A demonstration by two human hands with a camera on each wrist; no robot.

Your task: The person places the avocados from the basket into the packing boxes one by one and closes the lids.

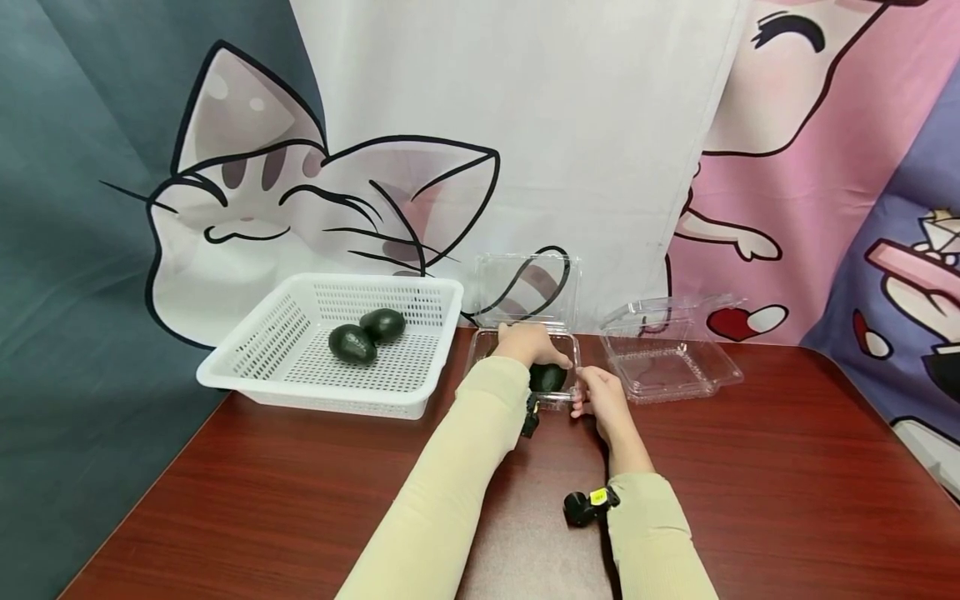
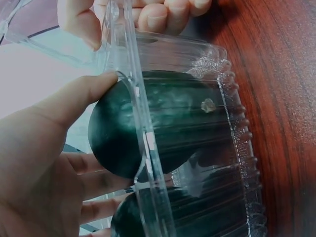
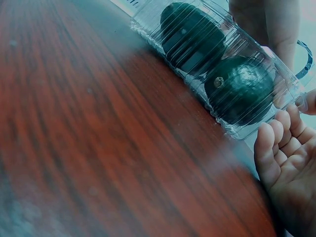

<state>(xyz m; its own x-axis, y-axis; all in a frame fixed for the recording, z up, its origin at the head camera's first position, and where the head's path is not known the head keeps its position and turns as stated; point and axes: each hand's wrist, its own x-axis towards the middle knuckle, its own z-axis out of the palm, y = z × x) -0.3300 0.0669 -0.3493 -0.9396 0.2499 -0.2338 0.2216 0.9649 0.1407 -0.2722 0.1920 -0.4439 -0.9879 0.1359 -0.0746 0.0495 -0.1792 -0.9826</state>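
So, far left, a grey-green backdrop (image 1: 82,250) hangs down, running into white with a smiling cartoon cat (image 1: 247,225). Below that sits a white basket (image 1: 330,402) on the bench (image 1: 262,500), a reddish-brown, wood-grain top with a pale shine nearer the person; two avocados (image 1: 352,344) lie in the basket, touching. Next along, a clear box (image 1: 553,397), its lid (image 1: 495,287) standing up behind. Here's the left hand (image 1: 527,343), pale yellow sleeve (image 1: 435,483) below: its grip is around an avocado (image 2: 116,133) in the box, thumb on one side, fingers on another. A neighbouring avocado (image 2: 207,212) lies just beside it in there. Now the right hand (image 1: 606,402), its grip pinching the box's rim on the right. On that wrist, a black camera (image 1: 577,508) wears a yellow label (image 1: 598,497), print too small to read. Further right, a second box (image 1: 667,371), clear, lid raised, rests on the bench; behind, pink cloth (image 1: 847,167) with a cartoon figure, then blue-purple at the edge.
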